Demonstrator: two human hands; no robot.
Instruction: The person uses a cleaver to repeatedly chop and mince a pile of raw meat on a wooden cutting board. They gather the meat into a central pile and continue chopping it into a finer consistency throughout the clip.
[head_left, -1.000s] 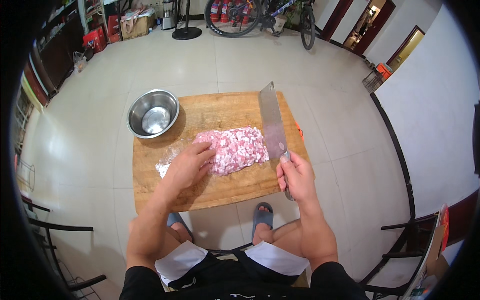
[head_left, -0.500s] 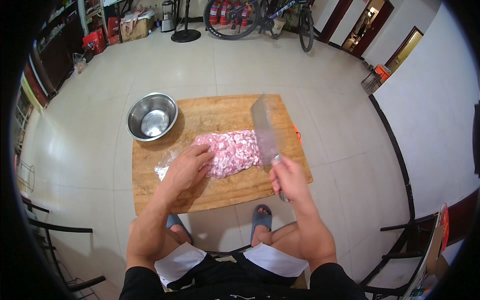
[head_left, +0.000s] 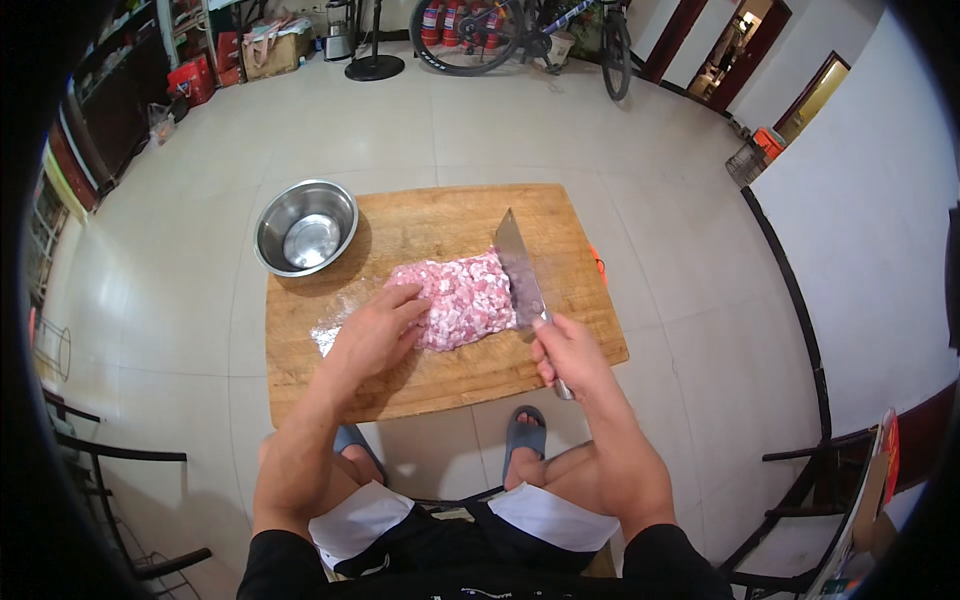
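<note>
Closest in, the person sits low over the work, knees apart, sandalled feet (head_left: 527, 432) on the tiled floor (head_left: 160, 300) just under the near edge of the wooden chopping board (head_left: 440, 372).

The right hand (head_left: 566, 352) is clenched around the cleaver's handle at the board's near right edge. Here is the change: a second ago the cleaver (head_left: 517, 272) stood off to the right of the meat, blade flat out toward the far right corner; half a second ago it was swinging inward; now its edge is down on the right end of the pile. That reads as one more stroke in a steady chopping run, working the pile from its right side.

The left hand (head_left: 376, 334) has barely shifted. It lies open and flat, fingers spread, fingertips touching the left edge of the minced pink meat (head_left: 458, 298), holding the heap together. The meat sits in the middle of the board, a low loose mound, already cut into small bits. A pale smear shows on the wood beside the left hand.

Further out, the steel bowl (head_left: 306, 226) rests on the far left corner of the board, overhanging it, with nothing in it. Beyond, a bicycle (head_left: 520, 30) leans at the far wall.
</note>
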